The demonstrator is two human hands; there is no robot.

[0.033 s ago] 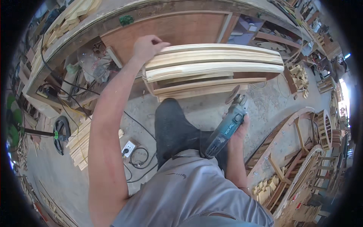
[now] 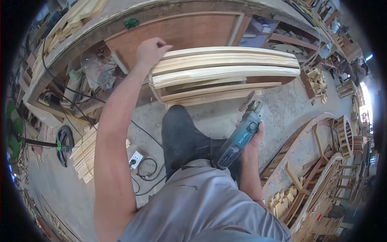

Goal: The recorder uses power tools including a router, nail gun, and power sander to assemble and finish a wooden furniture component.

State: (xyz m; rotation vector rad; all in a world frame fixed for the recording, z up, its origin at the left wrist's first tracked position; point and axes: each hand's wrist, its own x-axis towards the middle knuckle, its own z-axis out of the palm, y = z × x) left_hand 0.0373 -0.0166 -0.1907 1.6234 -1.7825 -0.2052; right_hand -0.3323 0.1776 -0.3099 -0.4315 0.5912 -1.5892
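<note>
In front of me lies a curved wooden piece [image 2: 225, 72] covered with pale, lengthwise slats, with gaps between some of them. Over its far left corner is my left hand [image 2: 151, 52], fingers curled together in a pinch. Whether anything small sits between those fingertips is hidden. My right hand [image 2: 257, 137] grips a teal angle grinder [image 2: 238, 139] by its body, most of the fingers being behind it. The grinder's round disc [image 2: 246, 101] points up and away from me, just short of the near slats and apart from them. Its back end rests close to my lap.
A workbench [image 2: 181, 20] spans the far side. Lower left, a power socket [image 2: 136, 159] with cables lies on the floor beside a stack of pale wood strips [image 2: 85, 155]. A black fan base [image 2: 64, 145] stands further left. Curved wooden frames [image 2: 298, 161] lie at right.
My left hand has shifted slightly left, its fingertips now further toward the piece's end. The right hand holds the grinder much as before. The whole view has moved a little.
</note>
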